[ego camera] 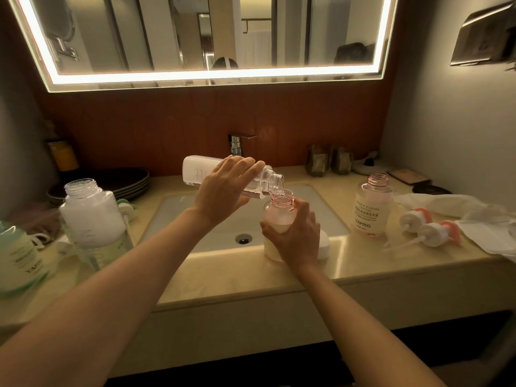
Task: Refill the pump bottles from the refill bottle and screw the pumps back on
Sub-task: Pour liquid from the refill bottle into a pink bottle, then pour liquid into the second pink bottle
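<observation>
Left hand grips the refill bottle, tipped nearly flat, its mouth touching the neck of the pump bottle. Right hand wraps that bottle at the sink's front edge. On the tabletop to the right, a second open bottle stands beside two loose pumps.

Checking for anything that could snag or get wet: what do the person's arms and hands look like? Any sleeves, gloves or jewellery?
Both are bare. The left hand and right hand wear no gloves, and no rings show on the visible fingers. The left forearm and right forearm carry no sleeve, watch or bracelet as far as the frame shows them.
</observation>
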`<state>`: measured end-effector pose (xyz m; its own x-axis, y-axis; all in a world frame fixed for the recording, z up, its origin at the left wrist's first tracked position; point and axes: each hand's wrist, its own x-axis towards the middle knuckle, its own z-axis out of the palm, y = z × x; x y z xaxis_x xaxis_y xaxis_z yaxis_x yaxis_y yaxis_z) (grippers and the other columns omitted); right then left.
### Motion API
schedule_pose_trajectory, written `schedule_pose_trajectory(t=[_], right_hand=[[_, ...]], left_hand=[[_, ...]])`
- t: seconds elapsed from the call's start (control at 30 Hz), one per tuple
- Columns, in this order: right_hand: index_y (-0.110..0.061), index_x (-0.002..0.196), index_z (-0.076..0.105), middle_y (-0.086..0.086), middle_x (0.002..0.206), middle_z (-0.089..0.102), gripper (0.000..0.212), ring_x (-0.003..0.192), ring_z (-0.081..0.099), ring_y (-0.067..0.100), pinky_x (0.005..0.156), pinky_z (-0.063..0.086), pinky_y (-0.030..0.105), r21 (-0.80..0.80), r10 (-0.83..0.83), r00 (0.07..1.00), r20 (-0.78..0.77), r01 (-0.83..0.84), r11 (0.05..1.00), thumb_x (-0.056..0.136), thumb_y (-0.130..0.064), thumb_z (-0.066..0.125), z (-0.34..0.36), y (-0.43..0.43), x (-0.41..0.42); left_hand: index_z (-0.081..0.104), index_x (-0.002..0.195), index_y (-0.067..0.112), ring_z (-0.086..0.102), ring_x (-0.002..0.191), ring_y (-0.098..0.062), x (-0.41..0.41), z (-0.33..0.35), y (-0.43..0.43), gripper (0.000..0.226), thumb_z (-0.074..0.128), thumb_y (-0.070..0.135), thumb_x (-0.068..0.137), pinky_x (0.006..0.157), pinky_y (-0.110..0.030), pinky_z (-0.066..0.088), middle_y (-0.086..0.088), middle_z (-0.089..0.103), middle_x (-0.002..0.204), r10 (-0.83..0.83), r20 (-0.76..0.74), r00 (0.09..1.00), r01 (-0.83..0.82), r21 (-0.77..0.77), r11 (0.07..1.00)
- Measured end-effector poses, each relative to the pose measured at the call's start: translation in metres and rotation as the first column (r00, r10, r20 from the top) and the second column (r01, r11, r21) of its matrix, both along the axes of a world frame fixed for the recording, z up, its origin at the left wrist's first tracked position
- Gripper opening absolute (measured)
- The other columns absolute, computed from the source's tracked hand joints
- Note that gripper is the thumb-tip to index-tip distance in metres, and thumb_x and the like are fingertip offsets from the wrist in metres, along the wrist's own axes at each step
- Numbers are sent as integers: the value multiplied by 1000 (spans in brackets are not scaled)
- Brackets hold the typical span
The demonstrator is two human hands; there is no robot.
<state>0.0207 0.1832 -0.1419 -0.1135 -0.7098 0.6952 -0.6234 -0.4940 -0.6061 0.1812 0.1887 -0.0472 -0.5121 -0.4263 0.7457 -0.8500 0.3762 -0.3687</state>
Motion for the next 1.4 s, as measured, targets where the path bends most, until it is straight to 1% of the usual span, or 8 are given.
schedule_pose_trajectory(t=[0.2,0.4,0.57,0.73,0.9,1.07,1.2,1.4], right_hand=[[-23,118,31,9,117,57,75,101,52,24,85,41,36,20,6,1000,-3,-6,1000,65,-51,76,-1,-1,0],[-13,125,39,8,122,55,77,105,52,21,90,38,31,84,63,998,-31,-60,995,67,-51,74,6,-5,-5],[-10,122,43,9,116,58,75,100,53,22,86,40,29,73,157,987,-33,-155,985,66,-45,78,18,-9,-3],[-14,118,41,6,112,61,73,96,59,25,83,51,47,62,243,970,12,-243,968,63,-46,78,48,-12,4],[-12,115,39,7,111,60,71,94,62,24,77,56,44,53,318,938,135,-328,943,63,-45,75,80,-6,-14],[-13,122,36,-1,110,53,69,93,55,18,77,50,33,94,117,973,199,-138,986,71,-36,76,83,-5,-62],[-14,120,36,10,121,55,70,102,56,27,83,51,43,118,-34,992,119,20,993,70,-41,76,57,-4,-104],[-11,122,36,13,122,54,74,106,54,28,83,50,42,159,-173,983,64,161,974,68,-43,76,23,-7,-144]], left_hand=[[48,122,10,57,99,-26,1,-4,0,78,87,19,55,77,-35,54,-11,62,110,23,-61,998,-20,53,998],[52,125,6,60,103,-31,-3,-21,1,73,84,25,62,72,-41,55,-12,63,116,52,-310,949,3,176,984],[44,133,10,56,110,-29,5,-29,-2,82,83,31,64,81,-36,46,-11,59,125,112,-608,786,48,241,969],[47,130,13,58,97,-17,13,-16,4,79,83,33,63,79,-27,44,-1,65,110,82,-811,580,154,208,966],[48,129,16,60,94,-13,9,-2,11,76,81,37,64,81,-28,49,4,63,104,48,-909,414,279,177,944],[52,123,21,62,92,-14,-14,-6,15,68,80,41,64,79,-30,52,2,66,105,39,-943,332,370,168,914],[55,114,21,65,93,-16,-40,-17,13,69,77,53,57,79,-35,55,2,66,103,28,-944,329,461,186,868],[55,118,18,64,94,-15,-68,-27,5,74,75,52,55,80,-31,53,3,67,103,16,-949,314,507,183,842]])
